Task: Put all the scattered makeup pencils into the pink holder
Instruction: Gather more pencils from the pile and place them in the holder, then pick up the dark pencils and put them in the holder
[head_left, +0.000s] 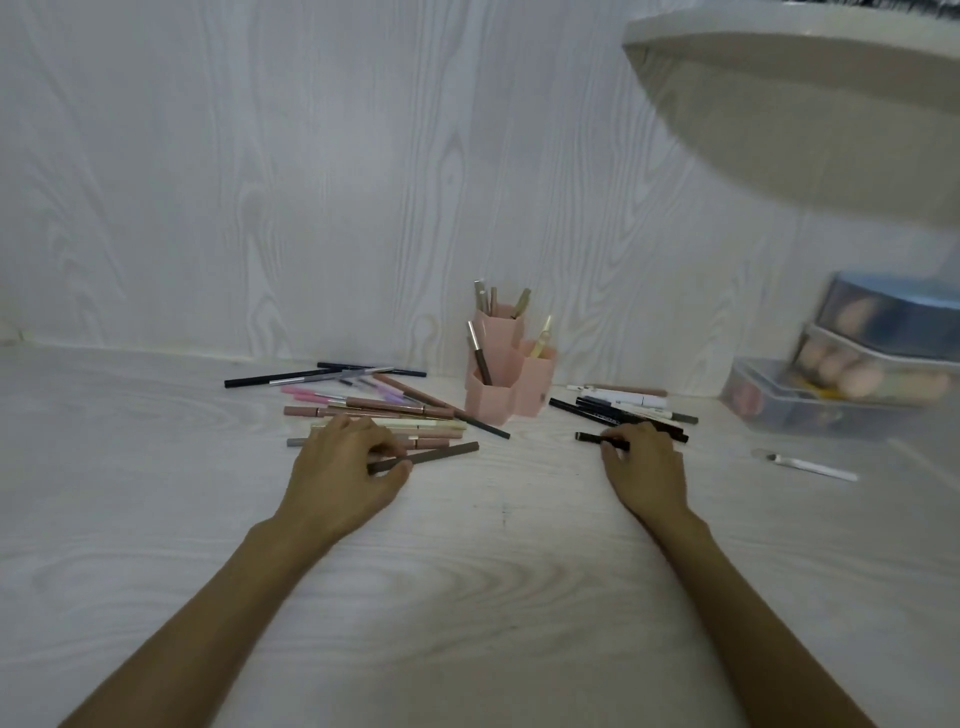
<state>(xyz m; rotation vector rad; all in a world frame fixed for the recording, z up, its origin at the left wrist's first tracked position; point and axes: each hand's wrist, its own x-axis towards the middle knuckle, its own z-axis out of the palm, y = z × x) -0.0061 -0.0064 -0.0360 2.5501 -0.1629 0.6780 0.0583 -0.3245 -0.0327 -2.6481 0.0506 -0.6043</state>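
The left hand (345, 462) rests on the table (467, 597) at the near edge of a pile of pencils (374, 410), its fingers and thumb curled round a brown pencil (441, 454) that lies flat and points right. The right hand (647, 467) pinches the end of a short black pencil (592, 438) with curled fingers, just in front of a second heap of black and white pencils (623, 408). Between the two heaps, near the wall, stands the pink holder (498, 397), made of several six-sided tubes, with a few pencils already upright or leaning in its compartments. Far right sit blurred clear storage boxes (841, 384), and a white tool (815, 466) lies alone on the table in front of them
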